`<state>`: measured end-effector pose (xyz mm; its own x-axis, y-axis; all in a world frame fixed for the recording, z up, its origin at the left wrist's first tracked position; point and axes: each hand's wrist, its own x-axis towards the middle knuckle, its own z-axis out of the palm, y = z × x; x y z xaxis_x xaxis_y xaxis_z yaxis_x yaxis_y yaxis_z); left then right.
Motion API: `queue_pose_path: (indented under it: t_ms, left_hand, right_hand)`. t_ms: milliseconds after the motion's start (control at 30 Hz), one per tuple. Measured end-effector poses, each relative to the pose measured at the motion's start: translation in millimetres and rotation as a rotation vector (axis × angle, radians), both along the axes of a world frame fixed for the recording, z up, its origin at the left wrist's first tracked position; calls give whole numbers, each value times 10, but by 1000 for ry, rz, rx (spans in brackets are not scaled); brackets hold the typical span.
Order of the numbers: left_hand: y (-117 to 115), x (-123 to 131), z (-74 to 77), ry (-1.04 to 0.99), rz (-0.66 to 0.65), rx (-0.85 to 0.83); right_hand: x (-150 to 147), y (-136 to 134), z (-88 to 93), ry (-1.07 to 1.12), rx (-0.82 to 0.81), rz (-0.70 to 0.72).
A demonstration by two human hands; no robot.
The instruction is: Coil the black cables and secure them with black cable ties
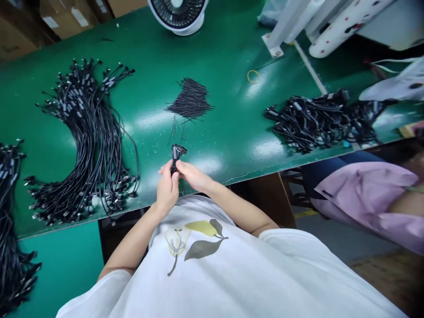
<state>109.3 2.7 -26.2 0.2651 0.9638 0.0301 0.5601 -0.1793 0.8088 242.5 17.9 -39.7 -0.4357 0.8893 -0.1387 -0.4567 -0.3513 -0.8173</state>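
Note:
Near the front edge of the green table (228, 145), my two hands meet around a short black cable (175, 152) with connector ends sticking up. My left hand (167, 187) is closed on its lower part, thumb pressed against it. From the right side, my right hand (192, 174) pinches the same cable with thumb and fingers. Most of the cable is hidden inside the hands. Just beyond them lies a pile of thin black twist ties (190, 99), a few strewn toward me.
A big bundle of black cables (96, 137) spreads at left, with another bundle (9, 185) at the far left. Coiled cables (308, 121) lie at right beside a co-worker's pink garment (364, 194). A white fan (179, 15), a yellow ring (253, 77) and cardboard boxes (68, 17) are farther back.

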Motion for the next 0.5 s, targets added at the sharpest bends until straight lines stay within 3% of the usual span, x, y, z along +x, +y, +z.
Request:
queue_pose_path:
  t_ms: [67,167,233,333,400,500]
  left_hand:
    - [-2,51,-1,24,-33,-8]
    - [9,121,-21,50,-150,-33]
    - [24,156,-56,81,-251,-102]
    - [29,171,-119,148,-408,-260]
    - [8,136,-144,148,-446,-306]
    - [-18,-23,-137,137,-344,-252]
  right_hand:
    - [8,-6,-29,124,-40,-35]
    - [76,-13,-120,260,-82,24]
    - [177,-29,-208,174,-121,-23]
    - [468,-85,-296,-111,-188,-238]
    - [772,-144,-228,-221,-204,-364]
    - [1341,-194,132,-452,-131,-511]
